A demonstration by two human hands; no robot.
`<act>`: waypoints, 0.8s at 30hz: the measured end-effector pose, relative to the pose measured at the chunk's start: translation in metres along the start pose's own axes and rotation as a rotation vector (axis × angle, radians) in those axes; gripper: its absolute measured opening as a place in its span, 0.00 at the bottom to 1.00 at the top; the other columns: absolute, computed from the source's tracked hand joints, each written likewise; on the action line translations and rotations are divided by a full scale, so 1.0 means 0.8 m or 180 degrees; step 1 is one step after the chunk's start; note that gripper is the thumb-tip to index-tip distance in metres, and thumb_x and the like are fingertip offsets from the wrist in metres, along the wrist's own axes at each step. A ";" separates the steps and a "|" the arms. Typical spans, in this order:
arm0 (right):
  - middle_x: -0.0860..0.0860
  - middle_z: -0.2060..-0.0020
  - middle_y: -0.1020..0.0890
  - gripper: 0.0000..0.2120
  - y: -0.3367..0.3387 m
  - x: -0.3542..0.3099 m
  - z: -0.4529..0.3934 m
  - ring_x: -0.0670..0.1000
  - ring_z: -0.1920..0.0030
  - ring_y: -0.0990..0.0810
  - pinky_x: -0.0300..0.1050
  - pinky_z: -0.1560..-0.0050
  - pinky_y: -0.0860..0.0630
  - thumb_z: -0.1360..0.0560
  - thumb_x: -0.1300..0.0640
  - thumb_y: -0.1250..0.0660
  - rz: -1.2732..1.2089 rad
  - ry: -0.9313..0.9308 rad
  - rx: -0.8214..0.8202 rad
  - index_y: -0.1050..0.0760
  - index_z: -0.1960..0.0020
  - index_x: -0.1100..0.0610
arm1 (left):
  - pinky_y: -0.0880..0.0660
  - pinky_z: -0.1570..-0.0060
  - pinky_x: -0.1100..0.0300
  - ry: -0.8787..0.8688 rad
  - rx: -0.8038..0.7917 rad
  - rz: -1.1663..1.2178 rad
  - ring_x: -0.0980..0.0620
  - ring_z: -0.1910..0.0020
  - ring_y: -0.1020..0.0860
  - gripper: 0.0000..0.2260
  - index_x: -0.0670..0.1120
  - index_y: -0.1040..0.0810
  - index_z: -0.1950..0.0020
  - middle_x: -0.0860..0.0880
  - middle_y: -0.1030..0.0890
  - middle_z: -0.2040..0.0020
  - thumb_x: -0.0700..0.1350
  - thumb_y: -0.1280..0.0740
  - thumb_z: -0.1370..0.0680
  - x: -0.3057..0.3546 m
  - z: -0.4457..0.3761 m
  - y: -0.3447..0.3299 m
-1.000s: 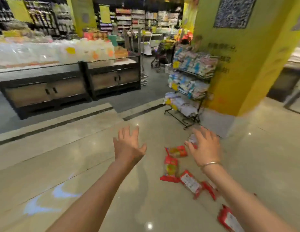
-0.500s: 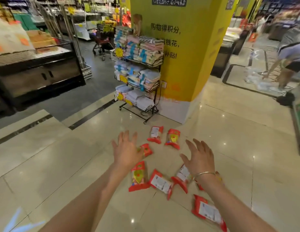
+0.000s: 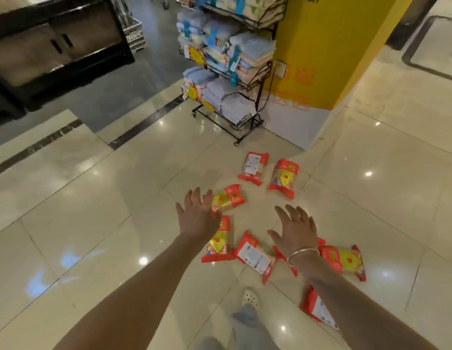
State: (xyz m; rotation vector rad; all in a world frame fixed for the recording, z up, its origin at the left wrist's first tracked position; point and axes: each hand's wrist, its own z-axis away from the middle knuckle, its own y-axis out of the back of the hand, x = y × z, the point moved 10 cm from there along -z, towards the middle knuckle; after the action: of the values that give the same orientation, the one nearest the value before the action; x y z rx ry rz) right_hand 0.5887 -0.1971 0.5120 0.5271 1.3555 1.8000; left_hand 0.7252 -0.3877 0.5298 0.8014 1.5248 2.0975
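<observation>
Several red snack packets lie scattered on the shiny tiled floor. Two packets lie farthest off, near the pillar. Another packet is just beyond my left hand, which hovers with fingers spread and holds nothing. A further packet lies under that wrist. My right hand, with a silver bangle at the wrist, is also spread and empty above a label-side-up packet. To its right lies one more packet, and another is partly hidden by my right forearm.
A black wire rack of folded towels stands against a yellow pillar just beyond the packets. A dark display counter stands at the far left on grey flooring. My foot in a white perforated shoe steps on the tiles below.
The view has swung right and tilted down, bringing the packets and rack closer. Both hands stay spread and empty, now lower over the scattered packets.
</observation>
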 end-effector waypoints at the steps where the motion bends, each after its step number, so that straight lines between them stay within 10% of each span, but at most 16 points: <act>1: 0.50 0.22 0.44 0.33 -0.009 -0.001 -0.022 0.55 0.22 0.49 0.57 0.24 0.49 0.22 0.40 0.41 0.0031 0.0028 -0.0077 0.47 0.22 0.47 | 0.44 0.28 0.38 0.0050 -0.0061 -0.0004 0.42 0.23 0.48 0.28 0.50 0.42 0.23 0.43 0.43 0.22 0.56 0.40 0.21 -0.002 -0.019 -0.013; 9: 0.51 0.23 0.40 0.33 -0.158 0.017 -0.194 0.55 0.23 0.47 0.57 0.24 0.48 0.23 0.40 0.41 0.0066 -0.0009 -0.0527 0.44 0.23 0.50 | 0.43 0.28 0.38 0.0274 -0.0519 -0.0027 0.43 0.23 0.46 0.29 0.49 0.43 0.23 0.44 0.42 0.22 0.55 0.40 0.21 -0.037 -0.167 -0.188; 24: 0.52 0.22 0.45 0.51 -0.783 0.140 -0.427 0.56 0.22 0.49 0.61 0.25 0.46 0.32 0.43 0.26 0.0131 -0.0469 -0.1608 0.53 0.21 0.53 | 0.36 0.32 0.38 0.1146 -0.1129 0.0420 0.39 0.23 0.47 0.39 0.48 0.50 0.22 0.40 0.51 0.21 0.53 0.30 0.25 -0.206 -0.328 -0.834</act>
State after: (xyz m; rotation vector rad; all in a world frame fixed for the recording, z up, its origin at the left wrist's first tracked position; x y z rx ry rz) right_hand 0.4924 -0.2476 -0.2020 0.4023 0.7526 2.0004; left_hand 0.6746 -0.4733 -0.1991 0.4206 1.2261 2.6209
